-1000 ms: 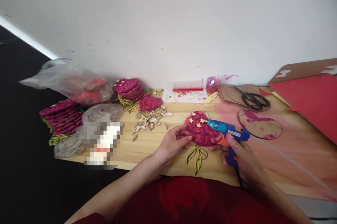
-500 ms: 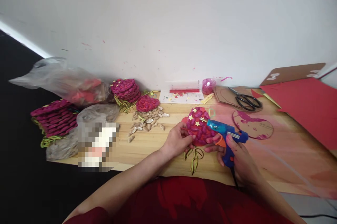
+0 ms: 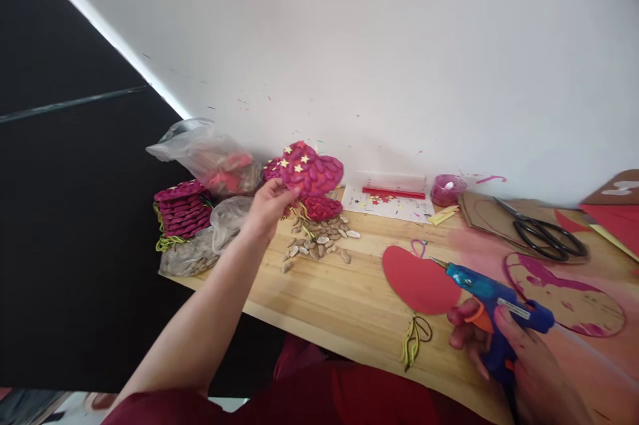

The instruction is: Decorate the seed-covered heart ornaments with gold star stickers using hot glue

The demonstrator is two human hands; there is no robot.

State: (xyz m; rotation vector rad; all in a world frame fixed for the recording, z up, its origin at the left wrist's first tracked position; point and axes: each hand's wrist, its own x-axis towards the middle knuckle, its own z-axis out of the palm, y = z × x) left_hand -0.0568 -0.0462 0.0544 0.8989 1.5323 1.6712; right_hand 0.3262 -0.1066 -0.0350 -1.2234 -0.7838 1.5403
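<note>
Your left hand [image 3: 272, 204]: closed in a pinch, thumb and fingers on the left, near edge of a magenta peanut-covered piece [image 3: 317, 175]. Piece is tilted up at the far left of the counter [image 3: 294, 292], in front of a star-dotted magenta stack [image 3: 271, 170] that it partly covers. Its surface is knobbly, set close with painted shells; pale yellow stars and one red star cluster on its upper left.

Your right hand [image 3: 532, 352]: wrapped around the handle of a blue glue gun [image 3: 492, 292], at the near right. Fingers lie by the orange trigger [image 3: 479, 318]; whether it is squeezed, you cannot tell. Nozzle points left, over or just beside the far right edge of a red cutout [image 3: 422, 282].

Cutout lies smooth and bare, right of centre, a purple loop [image 3: 418, 248] at its far edge, yellow-green and dark cords [image 3: 413, 342] at its near edge. Loose peanuts [image 3: 319, 245] are scattered on the counter, nearer you than the raised piece.
</note>
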